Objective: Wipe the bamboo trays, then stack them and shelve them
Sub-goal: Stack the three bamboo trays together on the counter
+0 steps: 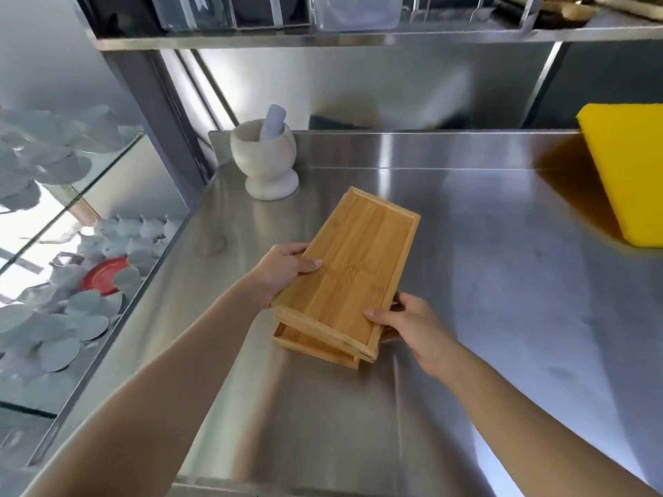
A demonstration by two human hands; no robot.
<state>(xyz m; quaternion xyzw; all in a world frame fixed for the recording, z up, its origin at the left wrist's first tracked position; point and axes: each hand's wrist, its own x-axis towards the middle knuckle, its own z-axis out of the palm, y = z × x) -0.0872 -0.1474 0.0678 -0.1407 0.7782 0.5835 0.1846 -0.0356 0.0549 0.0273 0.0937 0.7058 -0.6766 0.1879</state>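
A stack of bamboo trays [353, 267] lies in the middle of the steel counter [502, 281], long side running away from me. The top tray sits slightly askew over the ones beneath, whose edges [312, 347] show at the near end. My left hand [283, 270] grips the stack's left edge, thumb on top. On the near right corner my right hand [412, 328] holds the stack, thumb on the top tray and fingers under it. No cloth is in view.
A white stone mortar with pestle [267, 156] stands just behind the trays at the back left. A yellow board [631, 174] lies at the right edge. A steel shelf [358, 37] with clear containers runs overhead. Glass panels [89, 217] drop off left of the counter.
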